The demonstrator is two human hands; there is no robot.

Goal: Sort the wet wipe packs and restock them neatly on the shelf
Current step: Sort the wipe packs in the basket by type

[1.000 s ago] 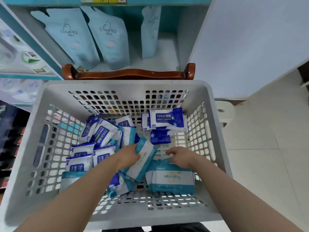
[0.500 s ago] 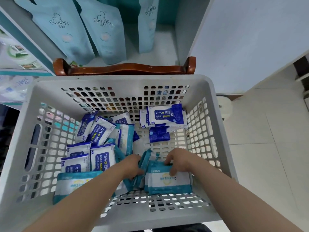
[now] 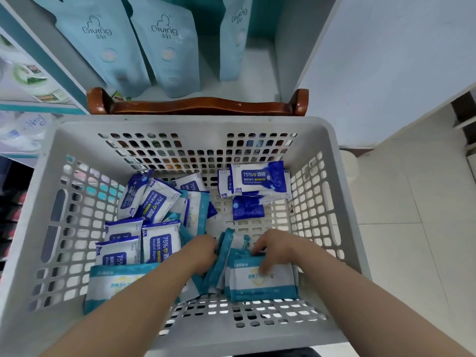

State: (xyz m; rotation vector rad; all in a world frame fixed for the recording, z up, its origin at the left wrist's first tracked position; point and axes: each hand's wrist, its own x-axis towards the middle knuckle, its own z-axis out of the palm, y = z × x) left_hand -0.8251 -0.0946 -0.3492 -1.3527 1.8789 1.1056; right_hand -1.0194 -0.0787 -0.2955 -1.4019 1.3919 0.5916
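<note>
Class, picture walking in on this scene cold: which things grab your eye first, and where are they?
The big white perforated basket fills the view, with dark blue alcohol wipe packs jumbled along its left and back. At its near middle, the left hand and right hand both grip standing teal-edged packs. Above, pale blue Giving pouches stand on the shelf.

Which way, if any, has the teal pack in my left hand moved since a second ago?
Yes. The teal wipe pack in the left hand tipped from face-up to on edge against the basket floor, beside the teal stack.
</note>
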